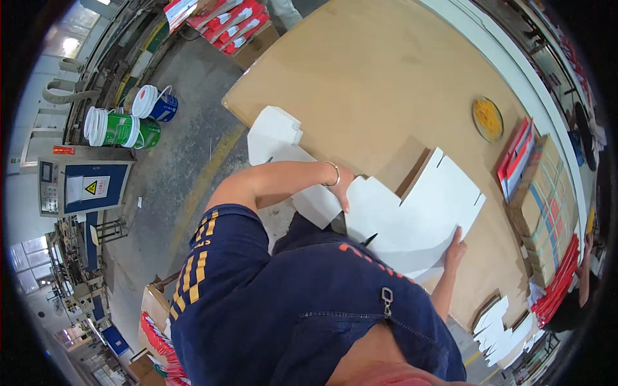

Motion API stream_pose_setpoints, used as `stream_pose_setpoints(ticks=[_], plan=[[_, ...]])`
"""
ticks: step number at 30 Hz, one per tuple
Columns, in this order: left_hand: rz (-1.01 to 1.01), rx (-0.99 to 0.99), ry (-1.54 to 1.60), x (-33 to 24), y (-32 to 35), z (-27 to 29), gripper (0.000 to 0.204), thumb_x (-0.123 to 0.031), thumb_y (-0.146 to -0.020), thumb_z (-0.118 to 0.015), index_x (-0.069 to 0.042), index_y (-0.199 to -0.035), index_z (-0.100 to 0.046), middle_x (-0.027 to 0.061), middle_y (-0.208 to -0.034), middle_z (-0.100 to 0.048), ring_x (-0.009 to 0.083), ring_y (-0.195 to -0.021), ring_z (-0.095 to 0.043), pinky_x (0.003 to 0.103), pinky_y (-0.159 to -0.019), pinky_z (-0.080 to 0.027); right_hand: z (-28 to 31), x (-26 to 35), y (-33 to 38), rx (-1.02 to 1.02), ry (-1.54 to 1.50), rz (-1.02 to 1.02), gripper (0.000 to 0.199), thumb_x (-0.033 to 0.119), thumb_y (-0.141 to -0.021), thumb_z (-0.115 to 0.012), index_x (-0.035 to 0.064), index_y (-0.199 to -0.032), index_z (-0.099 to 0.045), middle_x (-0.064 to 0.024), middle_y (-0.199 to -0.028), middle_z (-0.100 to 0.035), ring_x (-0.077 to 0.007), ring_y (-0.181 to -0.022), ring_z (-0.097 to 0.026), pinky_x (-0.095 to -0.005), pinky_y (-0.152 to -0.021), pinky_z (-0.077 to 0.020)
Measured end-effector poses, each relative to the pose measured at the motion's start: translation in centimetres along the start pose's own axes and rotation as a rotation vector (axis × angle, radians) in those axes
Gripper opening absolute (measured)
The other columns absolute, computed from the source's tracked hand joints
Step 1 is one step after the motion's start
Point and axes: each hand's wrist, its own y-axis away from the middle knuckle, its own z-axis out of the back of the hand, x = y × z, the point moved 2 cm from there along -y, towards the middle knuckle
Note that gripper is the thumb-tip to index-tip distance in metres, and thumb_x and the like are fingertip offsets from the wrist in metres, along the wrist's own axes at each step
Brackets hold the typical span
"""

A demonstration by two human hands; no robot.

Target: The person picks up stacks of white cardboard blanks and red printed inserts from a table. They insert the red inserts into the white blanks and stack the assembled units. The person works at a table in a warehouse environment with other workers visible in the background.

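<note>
A flat white die-cut cardboard blank (412, 215), with slots and notched edges, lies tilted in front of my body at the table's near edge. My right hand (455, 251) grips its right edge, the thumb on top and the other fingers mostly out of sight below. My left hand (344, 184), with a bangle at the wrist, is closed at the blank's left end, fingers pointing toward me. Under and beyond my left forearm shows more white cardboard (273, 135); whether it joins the same blank I cannot tell. A dark pointed thing (369, 239) shows against the blank near my shirt.
The brown board-topped table (360, 77) bears a round dish of orange-yellow bits (487, 119), red packets (515, 157) and a strapped carton (547, 206). More cut white blanks (499, 334) lie lower right. Buckets (122, 128) and a blue machine cabinet (96, 186) stand left. Another person's arm (584, 270) shows far right.
</note>
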Motion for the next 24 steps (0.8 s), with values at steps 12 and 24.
stream_pose_setpoints(ticks=[12, 24], plan=[[-0.054, 0.217, 0.146, 17.4, 3.7, 6.4, 0.078, -0.047, -0.058, -0.082, -0.012, -0.123, -0.056, 0.0119, -0.123, -0.058, 0.0271, -0.114, -0.055, 0.035, -0.097, -0.041, -12.6, 14.7, 4.9, -0.084, 0.137, 0.044, 0.073, 0.058, -0.089, -0.044, -0.0125, -0.096, -0.062, -0.031, -0.088, -0.062, -0.0433, -0.084, -0.06, -0.0464, -0.076, -0.0456], [0.106, 0.207, 0.099, 18.9, 4.1, 7.8, 0.075, -0.06, -0.067, -0.07, 0.0, -0.111, -0.061, 0.0175, -0.111, -0.063, 0.0291, -0.104, -0.059, 0.037, -0.09, -0.045, -12.8, 14.9, 4.8, -0.092, 0.196, 0.026, 0.082, 0.064, -0.088, -0.039, -0.0151, -0.084, -0.062, -0.034, -0.079, -0.06, -0.0456, -0.08, -0.06, -0.0497, -0.073, -0.045]])
